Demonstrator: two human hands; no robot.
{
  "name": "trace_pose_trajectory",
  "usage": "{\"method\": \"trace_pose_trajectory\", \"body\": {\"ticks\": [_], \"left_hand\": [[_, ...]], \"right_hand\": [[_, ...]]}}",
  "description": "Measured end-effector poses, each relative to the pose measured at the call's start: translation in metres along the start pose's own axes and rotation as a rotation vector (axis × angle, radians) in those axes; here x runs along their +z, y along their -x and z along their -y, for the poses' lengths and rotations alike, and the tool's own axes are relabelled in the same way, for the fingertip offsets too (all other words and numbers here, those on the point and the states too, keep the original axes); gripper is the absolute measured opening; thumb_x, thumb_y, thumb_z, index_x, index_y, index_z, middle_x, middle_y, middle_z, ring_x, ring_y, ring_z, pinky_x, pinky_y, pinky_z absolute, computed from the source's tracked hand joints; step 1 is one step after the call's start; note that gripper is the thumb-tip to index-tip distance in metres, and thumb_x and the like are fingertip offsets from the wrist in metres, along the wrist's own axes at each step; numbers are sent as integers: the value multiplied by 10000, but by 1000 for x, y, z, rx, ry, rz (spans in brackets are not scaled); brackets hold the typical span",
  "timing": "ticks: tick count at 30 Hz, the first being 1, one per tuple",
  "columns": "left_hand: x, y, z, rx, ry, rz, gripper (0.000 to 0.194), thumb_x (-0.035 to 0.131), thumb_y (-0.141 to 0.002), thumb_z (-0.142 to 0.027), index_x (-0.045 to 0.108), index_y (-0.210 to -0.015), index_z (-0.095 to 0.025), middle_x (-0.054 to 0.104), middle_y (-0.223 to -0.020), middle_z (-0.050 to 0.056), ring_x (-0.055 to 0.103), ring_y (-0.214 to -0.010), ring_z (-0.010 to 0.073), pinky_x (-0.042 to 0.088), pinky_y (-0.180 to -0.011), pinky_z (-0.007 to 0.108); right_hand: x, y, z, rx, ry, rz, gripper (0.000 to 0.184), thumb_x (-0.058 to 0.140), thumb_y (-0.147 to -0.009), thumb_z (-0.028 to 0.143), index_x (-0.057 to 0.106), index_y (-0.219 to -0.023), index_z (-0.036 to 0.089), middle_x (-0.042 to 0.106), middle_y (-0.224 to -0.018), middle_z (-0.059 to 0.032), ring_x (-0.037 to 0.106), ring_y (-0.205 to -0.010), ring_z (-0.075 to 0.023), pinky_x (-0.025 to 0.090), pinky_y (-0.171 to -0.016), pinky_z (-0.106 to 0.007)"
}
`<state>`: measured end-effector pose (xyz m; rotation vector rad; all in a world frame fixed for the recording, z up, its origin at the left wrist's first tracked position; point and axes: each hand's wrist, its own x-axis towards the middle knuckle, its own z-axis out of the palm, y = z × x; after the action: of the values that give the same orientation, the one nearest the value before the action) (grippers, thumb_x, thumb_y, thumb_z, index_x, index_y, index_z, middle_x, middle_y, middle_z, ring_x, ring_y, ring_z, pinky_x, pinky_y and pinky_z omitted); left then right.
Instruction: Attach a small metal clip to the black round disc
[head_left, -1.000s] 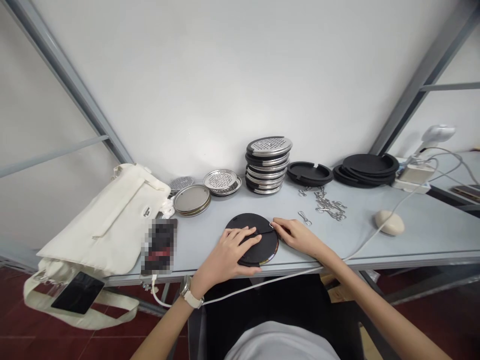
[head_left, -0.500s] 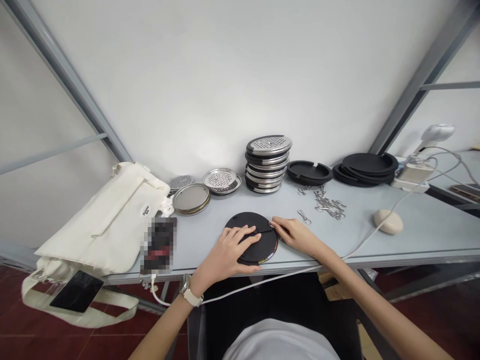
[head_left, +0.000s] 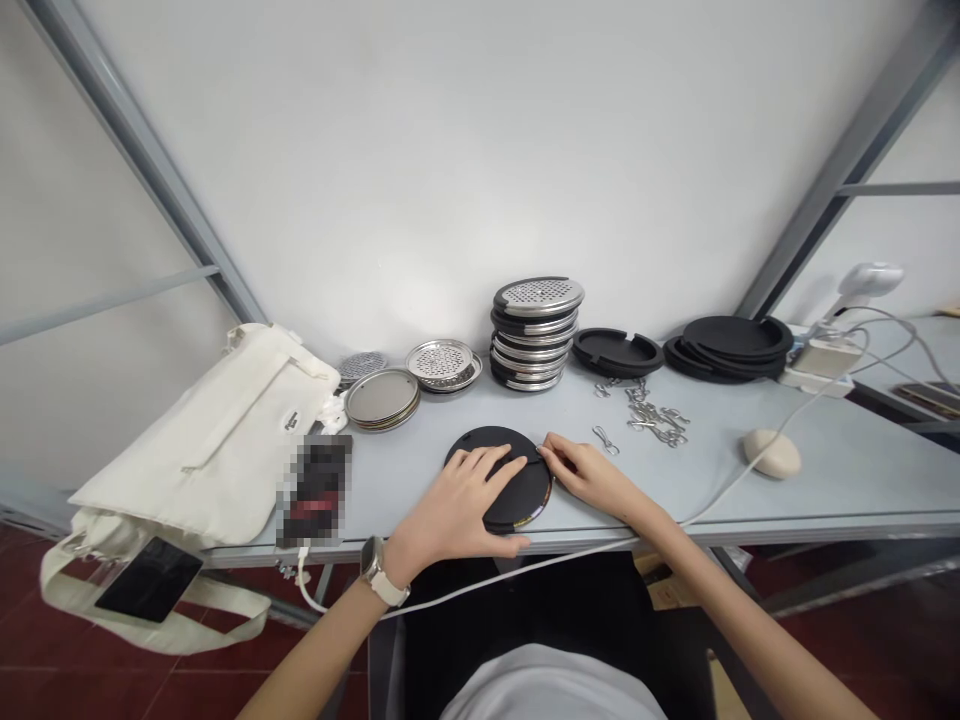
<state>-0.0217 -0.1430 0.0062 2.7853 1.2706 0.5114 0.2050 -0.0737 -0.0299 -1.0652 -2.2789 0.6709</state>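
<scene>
A round black disc point(head_left: 523, 492), with a coloured strip along part of its rim, lies flat near the table's front edge. My left hand point(head_left: 465, 500) rests over its left part, fingers spread and stretched out. At the disc's right edge, my right hand point(head_left: 585, 470) pinches a small metal clip point(head_left: 539, 450); the fingertips hide most of it. A loose metal clip point(head_left: 606, 440) lies beyond my right hand, and several more clips point(head_left: 656, 420) form a loose pile farther back.
Along the wall stand a tall stack of perforated metal and black discs point(head_left: 534, 340), round metal lids point(head_left: 382, 398), perforated plates point(head_left: 441, 360) and black trays point(head_left: 619, 352). A white bag point(head_left: 202, 440) and blurred phone point(head_left: 315, 490) sit left. A cable point(head_left: 720, 495) passes a beige mouse-shaped object point(head_left: 772, 453) at right.
My left hand has shifted slightly to the right across the disc. My right hand keeps its pinch at the disc's edge, and the view has moved a little.
</scene>
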Motion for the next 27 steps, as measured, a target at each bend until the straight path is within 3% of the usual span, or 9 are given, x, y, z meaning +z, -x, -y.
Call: {"method": "trace_pose_trajectory", "body": {"ticks": [8,18,27], "left_hand": [[7,-15,3,86,76,9,758,556,-834,-494,274,-1470,-191,373,-1493,93,330,-1387,251,273,-1140,419],[13,-6,1,49,116,-56,736,602,-792,-408,324,-1450,-228,427,-1463,67,379,-1365,243,323,-1119,424],[13,-5,1,51,113,-44,730,603,-791,-417,337,-1445,-231,417,-1471,58,372,-1369,236,309,-1124,417]], "right_hand": [[0,0,-2,-17,15,12,281,322,-978,339,360,-726,220,399,-588,52,412,-521,-122,323,-555,-243],[-1,2,4,27,65,18,293,349,-944,295,334,-664,212,384,-543,55,366,-496,-108,274,-530,-234],[-1,4,4,24,22,16,261,352,-948,304,330,-702,220,356,-555,66,356,-495,-108,279,-522,-230]]}}
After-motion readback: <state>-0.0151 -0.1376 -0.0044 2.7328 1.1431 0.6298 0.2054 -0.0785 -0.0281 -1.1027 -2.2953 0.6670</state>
